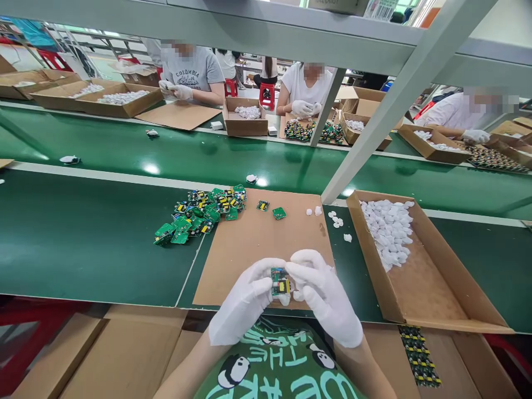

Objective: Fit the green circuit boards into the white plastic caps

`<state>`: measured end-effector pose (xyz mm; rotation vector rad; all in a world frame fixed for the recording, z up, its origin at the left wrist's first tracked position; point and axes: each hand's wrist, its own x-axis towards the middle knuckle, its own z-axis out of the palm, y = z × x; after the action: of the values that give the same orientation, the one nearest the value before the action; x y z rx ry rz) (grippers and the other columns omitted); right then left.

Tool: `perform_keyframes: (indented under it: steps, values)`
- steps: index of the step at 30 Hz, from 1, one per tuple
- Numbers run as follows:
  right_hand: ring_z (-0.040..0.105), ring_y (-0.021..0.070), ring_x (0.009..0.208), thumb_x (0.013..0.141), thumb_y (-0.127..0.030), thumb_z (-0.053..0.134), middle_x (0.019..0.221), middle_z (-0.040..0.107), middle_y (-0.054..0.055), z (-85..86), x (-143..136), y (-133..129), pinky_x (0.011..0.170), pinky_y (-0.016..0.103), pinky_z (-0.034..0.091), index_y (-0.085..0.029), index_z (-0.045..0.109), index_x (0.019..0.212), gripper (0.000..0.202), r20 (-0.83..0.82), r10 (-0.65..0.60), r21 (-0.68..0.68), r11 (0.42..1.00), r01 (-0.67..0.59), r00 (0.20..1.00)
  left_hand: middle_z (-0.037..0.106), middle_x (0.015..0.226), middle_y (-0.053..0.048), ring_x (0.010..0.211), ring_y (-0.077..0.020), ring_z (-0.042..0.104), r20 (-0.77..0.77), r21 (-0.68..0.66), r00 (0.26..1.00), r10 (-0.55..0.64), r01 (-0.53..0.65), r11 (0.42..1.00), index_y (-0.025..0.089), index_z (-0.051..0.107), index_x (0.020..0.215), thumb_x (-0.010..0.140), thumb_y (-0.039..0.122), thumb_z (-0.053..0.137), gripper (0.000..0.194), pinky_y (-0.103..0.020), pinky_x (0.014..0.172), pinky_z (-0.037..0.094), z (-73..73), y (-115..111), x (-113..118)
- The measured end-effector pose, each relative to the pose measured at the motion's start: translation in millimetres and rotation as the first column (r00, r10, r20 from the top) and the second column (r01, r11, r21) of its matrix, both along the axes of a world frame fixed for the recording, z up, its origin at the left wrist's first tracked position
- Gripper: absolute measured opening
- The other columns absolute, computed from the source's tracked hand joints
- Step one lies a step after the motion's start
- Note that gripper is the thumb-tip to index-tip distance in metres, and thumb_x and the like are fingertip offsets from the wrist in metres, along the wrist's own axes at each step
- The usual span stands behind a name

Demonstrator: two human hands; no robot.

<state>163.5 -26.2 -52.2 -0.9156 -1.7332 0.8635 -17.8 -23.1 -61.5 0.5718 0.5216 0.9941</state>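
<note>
In the head view, a small green circuit board [280, 281] with a yellow-wrapped part is held up in front of my chest. My left hand [249, 293], in a white glove, pinches its left edge. The white-gloved fingers of my right hand [322, 291] are closed at the board's right edge; whether a small pale piece is also between them is hard to see. Below lies a flat cardboard sheet [261, 238]. Two loose boards, one a green board [279, 213], rest on it beside a heap of circuit boards [199, 213].
An open cardboard box [436, 288] of white pieces [387, 230] stands at right. Small white discs [336, 220] lie beside it. A slanted grey post [394, 111] rises behind the sheet. Across the green conveyor [187, 149], several people in white gloves work beside boxes.
</note>
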Motion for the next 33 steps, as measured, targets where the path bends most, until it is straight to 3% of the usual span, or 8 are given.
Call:
perform_keyframes:
  steps: [5, 9, 12, 15, 19, 26, 30, 33]
  values:
    - [0.069, 0.0205, 0.103, 0.097, -0.021, 0.060, 0.113, 0.069, 0.006, -0.6, -10.8, -6.3, 0.089, 0.036, 0.060, -0.030, 0.061, 0.126, 0.030, 0.061, -0.125, -0.041, 0.991, 0.127, 0.990, 0.070, 0.100, -0.009, 0.085, -0.0198, 0.064, -0.045, 0.046, 0.999, 0.017, -0.015, 0.999, 0.018, 0.072, 0.112, 0.084, 0.035, 0.075, 0.032, -0.031, 0.075, 0.054, -2.3, 0.9, 0.9]
    - [0.070, 0.0186, 0.094, 0.093, -0.020, 0.064, 0.111, 0.068, 0.006, 1.8, -11.3, -8.0, 0.081, 0.032, 0.060, -0.027, 0.061, 0.117, 0.025, 0.124, -0.178, 0.032, 0.984, 0.175, 0.976, 0.070, 0.101, -0.008, 0.083, -0.0190, 0.065, -0.117, 0.048, 0.992, 0.040, -0.035, 0.998, 0.020, 0.071, 0.112, 0.083, 0.032, 0.075, 0.031, -0.031, 0.075, 0.053, -6.5, 0.7, 0.1]
    - [0.069, 0.0143, 0.074, 0.094, -0.023, 0.065, 0.098, 0.071, 0.002, 6.0, -10.1, -8.0, 0.059, 0.025, 0.056, -0.027, 0.063, 0.110, 0.017, 0.191, -0.164, -0.101, 0.977, 0.186, 0.968, 0.071, 0.105, -0.007, 0.079, -0.0167, 0.065, -0.171, 0.081, 0.984, 0.054, -0.041, 0.996, 0.022, 0.070, 0.114, 0.084, 0.031, 0.076, 0.032, -0.031, 0.077, 0.053, -8.7, -1.3, -1.3]
    - [0.071, 0.0169, 0.083, 0.093, -0.023, 0.068, 0.100, 0.074, 0.002, 6.1, -8.9, -5.4, 0.067, 0.028, 0.057, -0.028, 0.066, 0.104, 0.012, 0.190, -0.183, -0.031, 0.981, 0.192, 0.965, 0.072, 0.109, -0.008, 0.076, -0.0158, 0.065, -0.145, 0.082, 0.988, 0.042, -0.030, 0.996, 0.026, 0.063, 0.128, 0.086, 0.037, 0.075, 0.045, -0.032, 0.079, 0.053, -7.7, -3.6, -3.1]
    - [0.066, 0.0234, 0.109, 0.093, -0.025, 0.067, 0.107, 0.074, 0.004, -0.3, -6.5, 1.3, 0.093, 0.041, 0.054, -0.028, 0.065, 0.106, 0.014, 0.134, -0.108, 0.221, 0.972, 0.077, 0.985, 0.072, 0.112, -0.010, 0.091, -0.0204, 0.066, -0.034, -0.016, 0.998, -0.055, 0.055, 0.998, 0.025, 0.061, 0.134, 0.083, 0.038, 0.077, 0.056, -0.032, 0.083, 0.053, -4.7, -3.9, -5.7]
    - [0.069, 0.0226, 0.101, 0.094, -0.026, 0.065, 0.098, 0.075, 0.003, -6.3, -6.9, 3.7, 0.090, 0.041, 0.055, -0.026, 0.060, 0.117, 0.024, 0.216, 0.077, 0.284, 0.949, -0.138, 0.973, 0.073, 0.098, -0.007, 0.088, -0.0188, 0.065, -0.056, -0.122, 0.994, -0.092, 0.084, 0.989, 0.019, 0.070, 0.121, 0.073, 0.024, 0.079, 0.050, -0.028, 0.079, 0.050, -4.5, -2.5, -4.9]
    - [0.068, 0.0226, 0.100, 0.092, -0.021, 0.068, 0.106, 0.074, 0.007, -9.8, -5.2, -0.2, 0.086, 0.039, 0.057, -0.023, 0.056, 0.126, 0.036, 0.209, 0.012, 0.286, 0.956, -0.073, 0.978, 0.069, 0.092, -0.005, 0.084, -0.0179, 0.062, -0.195, 0.067, 0.977, -0.090, 0.104, 0.992, 0.019, 0.068, 0.121, 0.083, 0.044, 0.074, 0.046, -0.028, 0.079, 0.051, -3.5, -0.6, -8.4]
    - [0.068, 0.0243, 0.103, 0.092, -0.029, 0.070, 0.106, 0.073, 0.008, -11.3, -3.6, -1.8, 0.085, 0.038, 0.058, -0.024, 0.058, 0.123, 0.034, 0.262, -0.053, 0.328, 0.944, -0.037, 0.964, 0.063, 0.082, -0.003, 0.059, -0.0099, 0.053, -0.424, 0.193, 0.891, -0.163, 0.264, 0.945, 0.015, 0.068, 0.095, 0.090, 0.053, 0.064, 0.039, -0.021, 0.055, 0.044, 0.4, 2.5, -12.2]
